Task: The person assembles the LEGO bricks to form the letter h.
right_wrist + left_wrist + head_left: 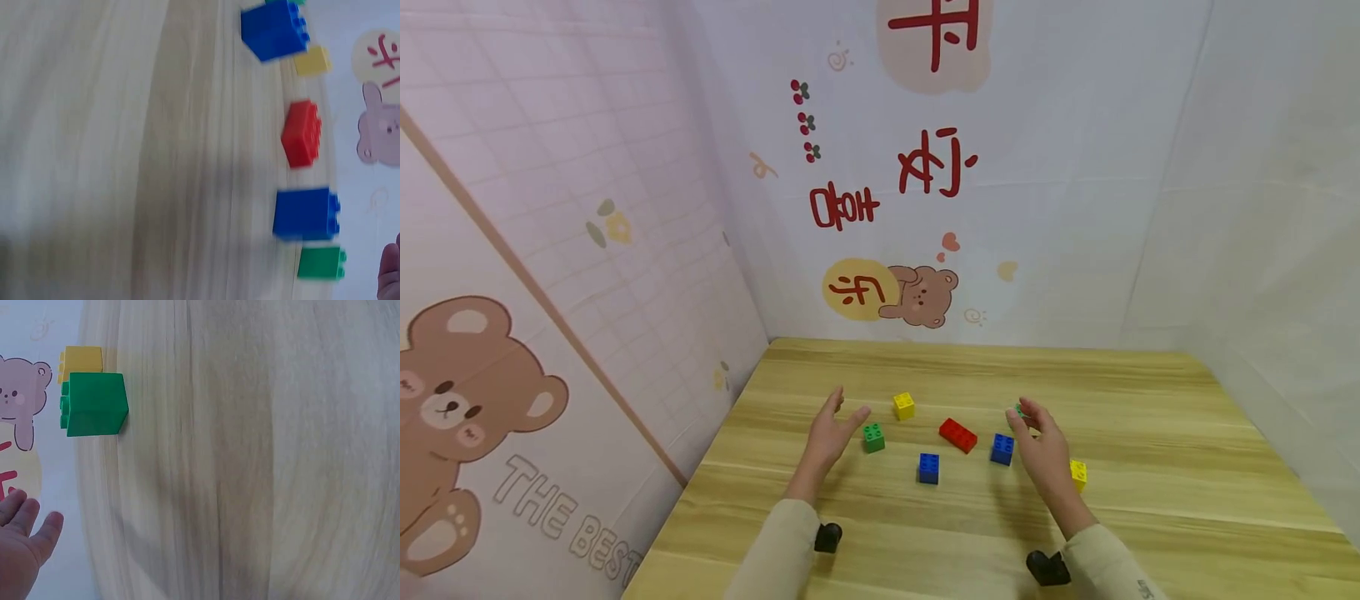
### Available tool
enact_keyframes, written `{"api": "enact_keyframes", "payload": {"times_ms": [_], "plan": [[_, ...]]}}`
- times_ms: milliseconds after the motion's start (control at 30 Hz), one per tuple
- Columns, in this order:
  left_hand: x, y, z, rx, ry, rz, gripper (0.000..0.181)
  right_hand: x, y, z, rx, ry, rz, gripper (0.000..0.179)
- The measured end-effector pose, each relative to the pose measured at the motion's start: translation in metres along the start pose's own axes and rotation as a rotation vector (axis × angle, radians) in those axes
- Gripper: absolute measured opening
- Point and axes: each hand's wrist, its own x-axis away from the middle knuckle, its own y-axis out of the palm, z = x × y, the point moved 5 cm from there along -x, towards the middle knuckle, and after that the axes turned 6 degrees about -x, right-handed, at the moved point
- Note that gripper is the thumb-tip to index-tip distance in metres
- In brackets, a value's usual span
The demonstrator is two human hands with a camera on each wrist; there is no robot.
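Observation:
My left hand is over the table just left of a green brick, its fingers spread and holding nothing. A yellow brick stands behind that green one. On the right, my right hand hovers with fingers apart, partly covering another green brick; the right wrist view shows the fingers apart from that brick. Beside this hand are a blue brick and a partly hidden yellow brick. Between the hands lie a long red brick and a second blue brick.
The wood-grain table meets a printed cloth wall at the back. Patterned cloth hangs at the left, and plain white cloth at the right. Black wrist mounts sit under both sleeves.

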Motion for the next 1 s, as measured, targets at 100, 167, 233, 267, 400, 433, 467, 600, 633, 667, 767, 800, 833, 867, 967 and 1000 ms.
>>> {"api": "enact_keyframes", "payload": {"times_ms": [100,167,233,267,400,433,467,600,633,667,767,800,833,867,967,1000], "plan": [[-0.001,0.002,0.000,0.034,-0.001,-0.010,0.095,0.003,0.013,-0.001,-0.049,0.028,-0.032,0.058],[-0.002,0.004,-0.001,0.057,-0.005,-0.014,0.094,0.005,0.021,-0.002,-0.070,0.039,-0.053,0.054],[-0.002,0.005,-0.001,0.083,-0.013,-0.017,0.092,0.007,0.030,-0.002,-0.094,0.054,-0.074,0.052],[-0.003,0.005,-0.002,0.095,-0.019,-0.020,0.090,0.008,0.034,-0.002,-0.098,0.061,-0.082,0.051],[-0.003,0.006,-0.003,0.150,-0.036,-0.032,0.081,0.011,0.046,-0.002,-0.131,0.085,-0.095,0.049],[-0.003,0.007,-0.004,0.160,-0.038,-0.035,0.079,0.011,0.049,-0.002,-0.134,0.094,-0.097,0.049],[-0.003,0.007,-0.004,0.170,-0.042,-0.036,0.077,0.011,0.051,-0.001,-0.141,0.099,-0.098,0.048],[-0.003,0.008,-0.006,0.181,-0.057,-0.040,0.071,0.011,0.059,0.002,-0.168,0.133,-0.118,0.047],[-0.003,0.008,-0.007,0.175,-0.059,-0.041,0.070,0.011,0.061,0.003,-0.170,0.144,-0.125,0.046],[-0.003,0.008,-0.009,0.170,-0.063,-0.043,0.069,0.011,0.063,0.004,-0.174,0.154,-0.130,0.046],[-0.003,0.009,-0.012,0.159,-0.069,-0.055,0.069,0.013,0.069,0.007,-0.162,0.174,-0.144,0.047],[-0.003,0.010,-0.013,0.161,-0.071,-0.060,0.069,0.013,0.070,0.008,-0.161,0.179,-0.146,0.047],[-0.003,0.010,-0.015,0.166,-0.075,-0.064,0.069,0.014,0.072,0.009,-0.158,0.184,-0.151,0.048],[-0.004,0.011,-0.016,0.165,-0.069,-0.068,0.070,0.014,0.073,0.010,-0.150,0.188,-0.158,0.050],[-0.004,0.013,-0.020,0.163,-0.069,-0.076,0.070,0.016,0.078,0.015,-0.139,0.191,-0.179,0.056],[-0.004,0.013,-0.021,0.157,-0.070,-0.075,0.070,0.016,0.080,0.016,-0.135,0.193,-0.188,0.058]]}}
